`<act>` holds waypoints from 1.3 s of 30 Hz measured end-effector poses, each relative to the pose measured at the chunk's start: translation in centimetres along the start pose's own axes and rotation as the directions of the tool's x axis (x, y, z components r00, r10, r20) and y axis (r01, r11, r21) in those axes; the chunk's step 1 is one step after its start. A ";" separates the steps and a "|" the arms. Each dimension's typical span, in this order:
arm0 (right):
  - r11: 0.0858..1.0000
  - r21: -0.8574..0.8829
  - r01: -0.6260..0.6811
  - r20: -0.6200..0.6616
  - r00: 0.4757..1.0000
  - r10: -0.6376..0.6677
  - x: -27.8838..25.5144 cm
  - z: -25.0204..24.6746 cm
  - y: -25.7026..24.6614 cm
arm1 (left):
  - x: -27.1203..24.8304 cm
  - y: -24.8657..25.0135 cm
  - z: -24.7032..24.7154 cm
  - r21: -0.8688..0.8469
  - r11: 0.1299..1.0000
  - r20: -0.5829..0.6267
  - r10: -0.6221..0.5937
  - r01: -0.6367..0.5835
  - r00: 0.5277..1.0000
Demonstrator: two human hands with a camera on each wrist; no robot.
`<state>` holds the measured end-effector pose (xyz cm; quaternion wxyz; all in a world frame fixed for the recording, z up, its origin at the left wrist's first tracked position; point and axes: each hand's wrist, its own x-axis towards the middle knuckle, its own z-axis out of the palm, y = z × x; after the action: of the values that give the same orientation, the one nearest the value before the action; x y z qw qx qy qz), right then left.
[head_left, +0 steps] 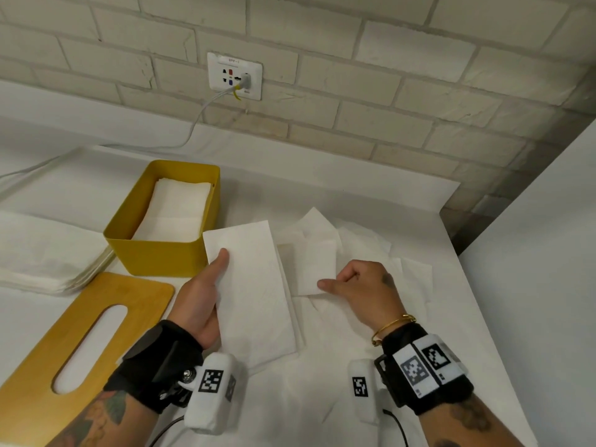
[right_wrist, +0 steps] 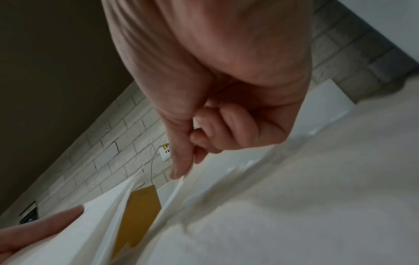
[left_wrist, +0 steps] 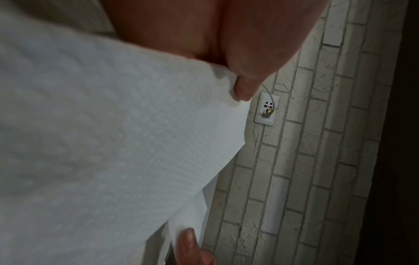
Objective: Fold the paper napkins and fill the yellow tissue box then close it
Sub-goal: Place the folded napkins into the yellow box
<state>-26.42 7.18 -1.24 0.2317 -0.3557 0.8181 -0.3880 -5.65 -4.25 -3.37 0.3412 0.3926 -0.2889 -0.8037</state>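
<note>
While my left hand (head_left: 206, 295) grips a folded napkin (head_left: 254, 285) by its left edge, thumb on top, just right of the box (head_left: 161, 256), my right hand (head_left: 361, 288) pinches the near corner of a smaller napkin (head_left: 314, 269) on the loose pile (head_left: 371, 246); how many sheets it holds I cannot tell. The box stands open, a stack of folded napkins (head_left: 175, 211) inside. Its lid (head_left: 42, 382) lies flat in front of it, slot up. More sheets (head_left: 48, 262) are piled to the left, on the table (head_left: 322, 175).
</note>
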 end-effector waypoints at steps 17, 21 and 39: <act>0.735 0.523 0.431 -0.225 0.902 -0.368 -2.8 -8.0 -4.9 | 0.9 0.8 3.4 0.078 0.997 0.164 0.006 -0.019 0.986; 0.716 0.570 0.404 0.048 0.853 -0.520 -4.6 -7.4 -6.4 | 1.3 0.6 3.8 0.081 0.997 0.224 -0.015 -0.003 0.974; 0.819 0.571 0.054 0.001 0.998 -0.066 -0.7 -0.4 -4.3 | -0.5 -1.5 5.5 0.127 0.992 0.389 -0.035 -0.016 0.921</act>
<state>-24.45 5.95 2.51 0.3236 -0.2997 0.6506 -0.6182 -10.43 -1.91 -1.36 0.2471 0.2469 -0.4000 -0.8473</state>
